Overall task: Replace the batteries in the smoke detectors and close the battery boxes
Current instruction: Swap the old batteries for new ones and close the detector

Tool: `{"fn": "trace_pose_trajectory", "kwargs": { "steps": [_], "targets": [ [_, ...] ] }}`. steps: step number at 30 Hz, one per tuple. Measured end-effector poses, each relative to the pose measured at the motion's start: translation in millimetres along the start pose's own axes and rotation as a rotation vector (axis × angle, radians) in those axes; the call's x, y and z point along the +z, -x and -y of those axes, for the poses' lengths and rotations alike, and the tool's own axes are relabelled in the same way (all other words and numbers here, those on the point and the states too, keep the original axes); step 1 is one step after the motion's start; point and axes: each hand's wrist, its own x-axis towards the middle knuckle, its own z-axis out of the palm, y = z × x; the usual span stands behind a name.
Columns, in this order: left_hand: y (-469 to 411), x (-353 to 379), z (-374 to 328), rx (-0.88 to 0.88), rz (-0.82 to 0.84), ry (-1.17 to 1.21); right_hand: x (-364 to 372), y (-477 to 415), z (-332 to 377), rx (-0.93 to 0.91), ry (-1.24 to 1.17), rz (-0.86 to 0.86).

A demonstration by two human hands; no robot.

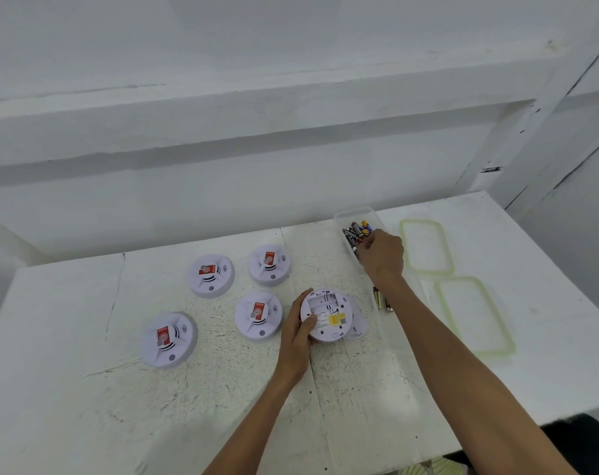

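Note:
My left hand [299,329] grips a white smoke detector [327,315] turned on its back, with its empty battery bay and a yellow label showing. A loose white cover [358,323] lies partly under it on the right. My right hand [382,257] reaches into a clear plastic box [354,214] of batteries [356,231], fingers curled among them; whether it holds one is hidden. Several more detectors lie face up with red stickers, among them one [210,275] at the back left, one [270,265] at the back and one [169,339] at the front left.
A second clear box [380,320] near my right forearm holds a few batteries [382,299]. Two clear lids with green rims [426,246] [474,315] lie on the right of the white table [85,337]. White walls stand behind and to the right.

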Motion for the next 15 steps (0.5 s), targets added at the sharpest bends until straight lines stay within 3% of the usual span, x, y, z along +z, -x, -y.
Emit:
{"fn": "trace_pose_trajectory", "kwargs": {
  "steps": [12, 15],
  "targets": [
    [0, 0, 1, -0.017, 0.019, 0.047, -15, 27, 7, -0.102, -0.374, -0.225],
    [0, 0, -1, -0.019, 0.018, 0.051, -18, 39, 12, -0.108, -0.473, -0.179]
  ]
}}
